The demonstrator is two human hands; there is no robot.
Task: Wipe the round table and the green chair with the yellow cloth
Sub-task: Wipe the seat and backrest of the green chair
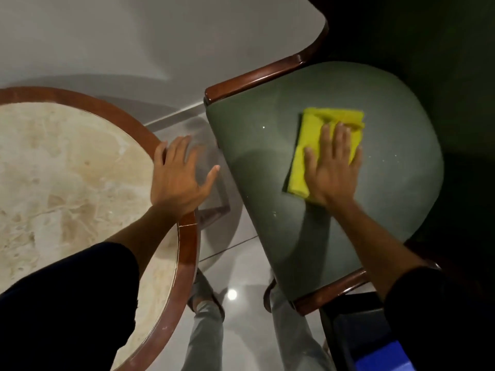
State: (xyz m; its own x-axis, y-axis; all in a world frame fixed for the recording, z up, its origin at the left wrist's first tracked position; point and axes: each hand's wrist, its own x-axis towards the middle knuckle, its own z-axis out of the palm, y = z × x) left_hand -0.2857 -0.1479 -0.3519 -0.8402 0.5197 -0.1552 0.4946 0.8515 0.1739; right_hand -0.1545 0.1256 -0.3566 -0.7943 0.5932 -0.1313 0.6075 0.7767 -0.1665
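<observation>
The green chair (257, 162) stands on the right, its padded seat framed by brown wooden arms. A folded yellow cloth (308, 145) lies flat on the middle of the seat. My right hand (332, 170) presses down on the cloth with fingers spread. The round table (67, 170) fills the left, with a beige marble top and a brown wooden rim. My left hand (179, 175) rests open on the table's right rim, fingers apart, holding nothing.
Glossy pale floor tiles (241, 271) show between table and chair, with my legs and feet below. A white wall runs across the top. A dark box with a blue patch (380, 354) sits at the lower right, beside the chair's front arm.
</observation>
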